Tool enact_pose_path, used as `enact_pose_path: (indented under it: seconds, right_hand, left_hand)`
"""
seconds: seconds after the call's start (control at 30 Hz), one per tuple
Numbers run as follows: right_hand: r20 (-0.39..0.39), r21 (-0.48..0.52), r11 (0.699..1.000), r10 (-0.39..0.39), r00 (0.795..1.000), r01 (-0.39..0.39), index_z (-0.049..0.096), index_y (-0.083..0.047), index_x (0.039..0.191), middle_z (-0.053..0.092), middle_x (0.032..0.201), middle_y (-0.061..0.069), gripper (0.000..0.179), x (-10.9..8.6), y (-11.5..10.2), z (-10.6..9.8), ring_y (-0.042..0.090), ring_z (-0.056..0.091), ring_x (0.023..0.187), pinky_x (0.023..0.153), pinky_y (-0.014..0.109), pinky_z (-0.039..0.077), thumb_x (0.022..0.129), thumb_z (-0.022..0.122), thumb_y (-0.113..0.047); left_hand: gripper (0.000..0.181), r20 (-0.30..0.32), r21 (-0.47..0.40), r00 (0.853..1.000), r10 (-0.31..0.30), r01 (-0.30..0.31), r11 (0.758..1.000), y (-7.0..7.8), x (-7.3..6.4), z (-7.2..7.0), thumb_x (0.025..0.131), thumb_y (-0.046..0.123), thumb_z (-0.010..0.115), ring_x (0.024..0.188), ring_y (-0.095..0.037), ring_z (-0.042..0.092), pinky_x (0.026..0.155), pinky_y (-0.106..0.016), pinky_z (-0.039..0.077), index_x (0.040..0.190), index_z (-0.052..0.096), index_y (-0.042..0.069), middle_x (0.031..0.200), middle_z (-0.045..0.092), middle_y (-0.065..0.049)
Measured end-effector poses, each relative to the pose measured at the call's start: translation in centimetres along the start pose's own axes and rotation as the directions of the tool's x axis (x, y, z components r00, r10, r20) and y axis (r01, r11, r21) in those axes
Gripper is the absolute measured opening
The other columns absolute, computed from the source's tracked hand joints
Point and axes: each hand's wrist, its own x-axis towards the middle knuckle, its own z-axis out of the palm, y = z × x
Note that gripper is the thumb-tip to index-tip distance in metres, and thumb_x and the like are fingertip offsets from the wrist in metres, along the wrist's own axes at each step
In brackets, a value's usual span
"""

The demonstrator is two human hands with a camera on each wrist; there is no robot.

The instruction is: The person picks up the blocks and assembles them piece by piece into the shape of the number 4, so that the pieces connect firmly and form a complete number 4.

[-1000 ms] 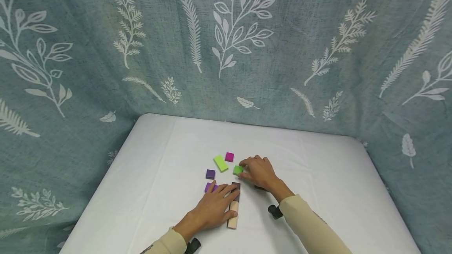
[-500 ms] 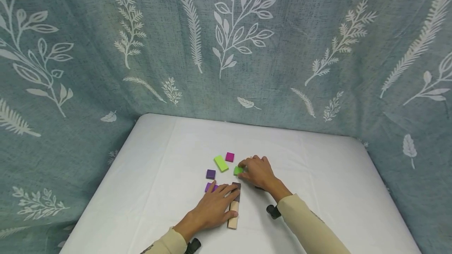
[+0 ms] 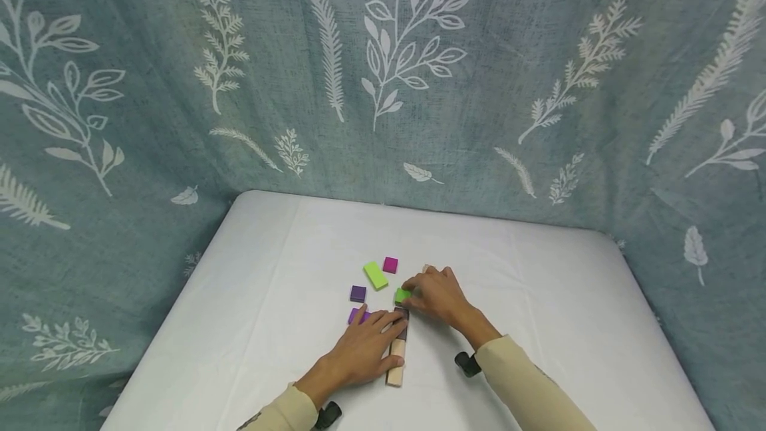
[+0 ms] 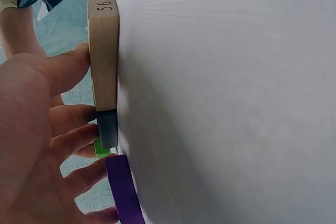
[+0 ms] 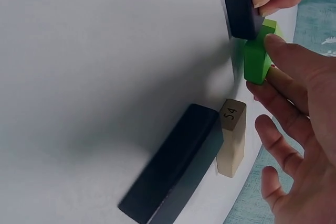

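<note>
My right hand (image 3: 439, 294) pinches a green wooden block (image 3: 401, 296) between thumb and index finger; its other fingers are spread. The green block sits at the far end of a dark block (image 3: 400, 331), overlapping its end in the right wrist view. My left hand (image 3: 359, 354) lies with extended fingers across that dark block and a plain wood block (image 4: 104, 56) numbered 56, lined up end to end. The left thumb rests on the plain block, two fingertips on the dark one. A purple block (image 4: 124, 190) lies under the other left fingers, partly hidden in the head view.
Beyond the hands lie a lime block (image 3: 376, 276), a magenta block (image 3: 390, 265) and a dark purple block (image 3: 358, 294). Below the right hand are another dark block (image 5: 173, 166) and a plain block (image 5: 232, 140) numbered 54. A patterned curtain (image 3: 479, 151) borders the white table (image 3: 287, 251).
The right hand has slid the green block slightly left and nearer, up to the dark block's far end. The left hand has stayed in place.
</note>
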Motion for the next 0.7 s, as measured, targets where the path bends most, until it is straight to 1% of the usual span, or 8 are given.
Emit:
enact_pose_path:
  seconds: [0.17, 0.47, 0.7]
  right_hand:
    - [0.004, -0.006, 1.000, -0.014, 1.000, 0.014, 0.080, -0.021, 0.107, 0.076, 0.101, -0.008, 0.033, -0.31, -0.02, -0.17, 0.013, 0.056, 0.089, 0.077, 0.040, 0.037, 0.081, 0.084, -0.040]
    - [0.020, 0.004, 1.000, -0.020, 1.000, 0.019, 0.080, -0.022, 0.107, 0.076, 0.102, -0.010, 0.031, -0.32, -0.14, 0.03, 0.011, 0.052, 0.084, 0.077, 0.039, 0.036, 0.082, 0.084, -0.040]
    - [0.020, -0.007, 1.000, -0.023, 1.000, 0.023, 0.080, -0.022, 0.107, 0.076, 0.103, -0.008, 0.032, -0.35, -0.30, 0.12, 0.012, 0.053, 0.085, 0.078, 0.039, 0.036, 0.081, 0.084, -0.041]
  left_hand:
    - [0.067, 0.001, -0.010, 1.000, -0.002, 0.002, 1.000, -0.04, 0.15, -0.23, 0.099, 0.054, 0.057, 0.143, -0.026, 0.040, 0.116, -0.064, 0.025, 0.153, 0.046, 0.017, 0.158, 0.041, -0.002]
    - [0.067, 0.014, -0.002, 1.000, -0.014, 0.014, 1.000, 0.00, 0.11, 0.03, 0.099, 0.055, 0.056, 0.143, -0.025, 0.040, 0.117, -0.062, 0.024, 0.153, 0.046, 0.017, 0.157, 0.041, -0.001]
    - [0.066, 0.029, 0.001, 0.999, -0.021, 0.021, 1.000, 0.16, 0.13, -0.03, 0.099, 0.055, 0.056, 0.143, -0.023, 0.039, 0.117, -0.061, 0.024, 0.153, 0.046, 0.019, 0.157, 0.042, 0.001]
